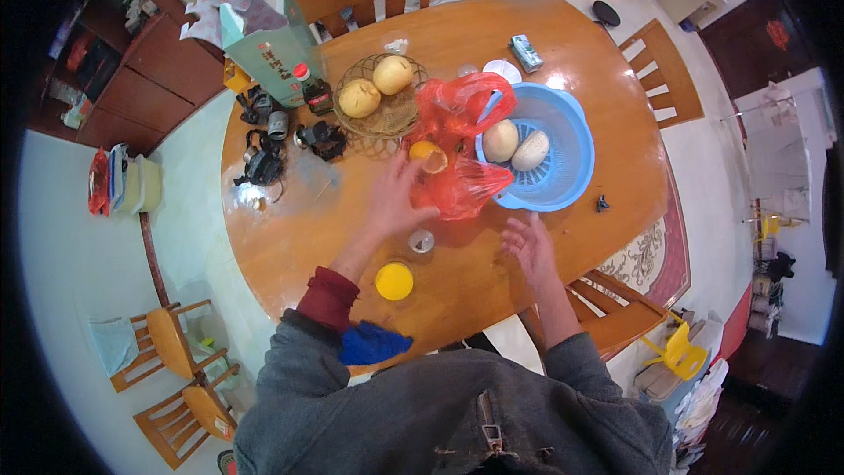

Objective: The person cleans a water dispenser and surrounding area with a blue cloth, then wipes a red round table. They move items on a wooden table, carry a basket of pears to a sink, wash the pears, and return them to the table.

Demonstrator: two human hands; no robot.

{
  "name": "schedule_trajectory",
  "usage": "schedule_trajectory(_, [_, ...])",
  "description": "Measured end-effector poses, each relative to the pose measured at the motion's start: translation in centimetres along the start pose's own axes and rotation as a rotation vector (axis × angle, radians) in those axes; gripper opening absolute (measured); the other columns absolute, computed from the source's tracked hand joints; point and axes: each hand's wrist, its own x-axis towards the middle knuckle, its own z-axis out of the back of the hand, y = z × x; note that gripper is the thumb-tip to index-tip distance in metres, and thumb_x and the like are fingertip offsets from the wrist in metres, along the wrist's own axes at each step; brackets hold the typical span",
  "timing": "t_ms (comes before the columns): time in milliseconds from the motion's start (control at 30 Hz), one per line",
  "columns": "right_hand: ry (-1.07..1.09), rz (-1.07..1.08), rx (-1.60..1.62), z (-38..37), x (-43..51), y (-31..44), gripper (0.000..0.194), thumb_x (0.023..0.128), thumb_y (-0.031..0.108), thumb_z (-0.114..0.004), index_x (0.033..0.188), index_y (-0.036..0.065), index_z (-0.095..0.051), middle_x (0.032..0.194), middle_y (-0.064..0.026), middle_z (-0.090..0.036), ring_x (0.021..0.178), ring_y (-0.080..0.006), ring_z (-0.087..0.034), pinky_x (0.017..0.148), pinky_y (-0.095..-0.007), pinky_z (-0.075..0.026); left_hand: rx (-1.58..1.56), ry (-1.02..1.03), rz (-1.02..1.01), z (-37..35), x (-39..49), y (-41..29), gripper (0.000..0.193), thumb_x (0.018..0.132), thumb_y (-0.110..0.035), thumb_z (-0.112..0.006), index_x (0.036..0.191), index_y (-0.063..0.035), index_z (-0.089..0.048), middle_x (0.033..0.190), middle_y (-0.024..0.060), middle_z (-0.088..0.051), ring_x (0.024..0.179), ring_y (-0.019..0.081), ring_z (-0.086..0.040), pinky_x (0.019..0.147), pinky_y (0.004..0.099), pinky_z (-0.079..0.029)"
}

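Observation:
My left hand (pixel 394 196) reaches over the table, thumb spread from the fingers. Its fingertips are beside an orange fruit (pixel 425 155) that looks partly peeled; whether they touch it I cannot tell. The fruit rests at the edge of a crumpled red plastic bag (pixel 461 201) with more orange fruit showing through. Below a blue plastic colander (pixel 572 165) hovers my right hand (pixel 531 247), slightly blurred, empty, fingers apart. Two pale round items (pixel 500 140) sit inside the colander. A small clear container (pixel 421 241) and a round yellow lid (pixel 394 281) lie nearer to me.
Two yellowish fruits (pixel 359 98) sit in a wire basket (pixel 389 122). Left of it stand a red-capped bottle (pixel 316 94), a green box (pixel 270 56) and black strapped devices (pixel 262 161). A carton (pixel 525 53) lies far right. Blue cloth (pixel 372 343) lies at the near edge.

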Motion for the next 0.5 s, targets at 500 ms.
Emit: schedule_trajectory(500, [-0.114, -0.044, 0.046, 3.3, -0.3, 1.8, 0.027, 0.099, 0.033, -0.056, 0.110, 0.008, -0.056, 0.093, -0.0055, -0.063, 0.090, -0.0206, -0.063, 0.077, -0.0397, -0.051, 0.145, 0.380, -0.295, 4.3, -0.3, -1.0, 0.015, 0.089, -0.023, -0.067, 0.090, -0.0085, -0.062, 0.087, 0.0152, -0.066, 0.087, 0.0361, -0.063, 0.080, 0.0454, -0.049])
